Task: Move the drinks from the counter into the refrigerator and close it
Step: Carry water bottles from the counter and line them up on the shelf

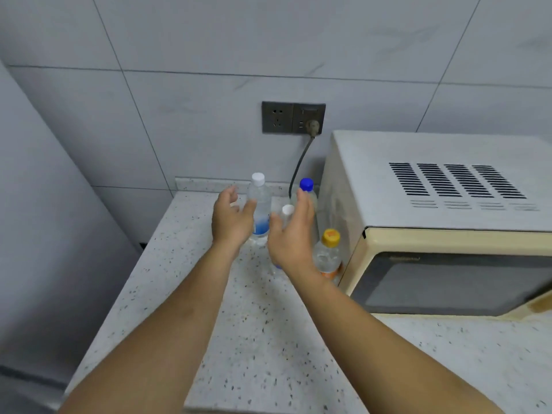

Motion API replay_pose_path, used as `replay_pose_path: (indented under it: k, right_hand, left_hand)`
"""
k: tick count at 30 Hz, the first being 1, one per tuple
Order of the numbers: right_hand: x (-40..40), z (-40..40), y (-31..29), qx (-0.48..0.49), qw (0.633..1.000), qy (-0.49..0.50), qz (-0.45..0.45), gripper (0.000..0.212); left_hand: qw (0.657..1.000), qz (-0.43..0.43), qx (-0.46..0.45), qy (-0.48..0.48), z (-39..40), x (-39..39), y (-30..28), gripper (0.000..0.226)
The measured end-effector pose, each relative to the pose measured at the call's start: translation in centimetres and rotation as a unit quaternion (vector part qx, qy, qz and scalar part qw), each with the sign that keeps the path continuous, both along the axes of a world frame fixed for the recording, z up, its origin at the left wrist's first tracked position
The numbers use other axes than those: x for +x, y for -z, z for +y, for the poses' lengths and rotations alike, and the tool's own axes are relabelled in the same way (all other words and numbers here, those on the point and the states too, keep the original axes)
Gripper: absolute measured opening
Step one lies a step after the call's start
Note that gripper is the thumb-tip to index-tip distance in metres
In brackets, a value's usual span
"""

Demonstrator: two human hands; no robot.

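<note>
Speckled stone counter (245,339): both hands, left (231,222) and right (291,237), open-fingered, apparently reaching clear plastic bottles (259,201); next, grip one.

The counter (239,339) is speckled, stone-like and matt. The bottles (260,201) beside the microwave (442,204) are clear glossy plastic with smooth caps. Behind the microwave, the wall tiles (209,40) look smooth with a faint sheen.

A single head-worn, wide-angle view looks forward and down over a speckled counter (260,339) toward a tiled wall (268,40) filling the upper frame. Both forearms reach in from the bottom edge, close to the lens. A microwave (448,234) sits at right.
</note>
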State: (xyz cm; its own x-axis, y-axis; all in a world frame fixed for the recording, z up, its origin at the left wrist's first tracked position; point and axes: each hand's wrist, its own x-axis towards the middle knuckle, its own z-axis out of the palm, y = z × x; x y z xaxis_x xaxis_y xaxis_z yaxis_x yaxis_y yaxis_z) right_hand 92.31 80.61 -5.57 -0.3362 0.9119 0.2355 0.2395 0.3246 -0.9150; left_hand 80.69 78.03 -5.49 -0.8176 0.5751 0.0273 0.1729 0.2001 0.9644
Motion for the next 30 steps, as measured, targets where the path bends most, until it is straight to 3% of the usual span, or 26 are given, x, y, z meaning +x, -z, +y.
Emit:
replay_pose_path:
  k: [5,10,14,21,30]
  right_hand:
    - [-1.2,2.8,-0.9,0.003,0.998,-0.014,-0.065,0.041]
    - [-1.3,3.3,0.0,0.002,0.992,-0.021,-0.126,0.033]
    - [-0.8,3.3,0.7,-0.033,0.993,-0.015,-0.114,0.038]
    - [0.3,2.3,1.3,-0.038,0.994,-0.034,-0.095,0.018]
    - [3.7,-0.3,1.9,0.008,0.994,-0.09,-0.065,0.018]
  left_hand:
    - [0.98,0.159,-0.07,0.098,3.9,-2.6,-1.9,0.051]
    - [0.921,0.276,-0.156,0.227,6.2,-3.5,-1.4,0.048]
    - [0.904,0.329,-0.18,0.205,6.5,-3.6,-1.0,0.041]
    - [0.946,0.27,-0.124,0.132,3.4,-2.1,0.7,0.036]
    - [0.977,0.199,-0.052,0.052,-6.0,0.5,0.8,0.043]
